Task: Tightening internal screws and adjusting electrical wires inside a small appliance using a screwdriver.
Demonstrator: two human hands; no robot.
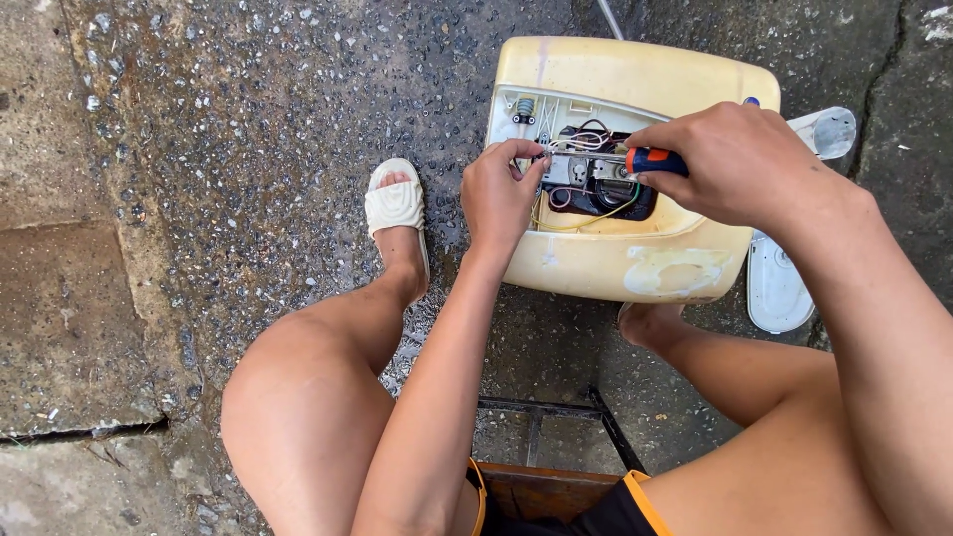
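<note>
Far left, wet speckled concrete, then a white sandal (pixel 397 205) at approx 10 o'clock from the seated person's knees. Left hand (pixel 499 194) sits at 12, fingers pinched together on sth small at the wiring, can't tell what, inside the open yellowed appliance casing (pixel 635 260). Right hand (pixel 740 164) at 1 o'clock is clamped round an orange-and-blue screwdriver (pixel 655 160), shaft pointing left into the opening; a white cover (pixel 776 290) lies just right of the casing.

You've got bare arms and legs, no sleeves in view. A cream ribbed slide sandal (pixel 396 203) sits on one foot, toes poking out the front. Black shorts (pixel 615 511) with orange piping along the hem edges show at the bottom.
</note>
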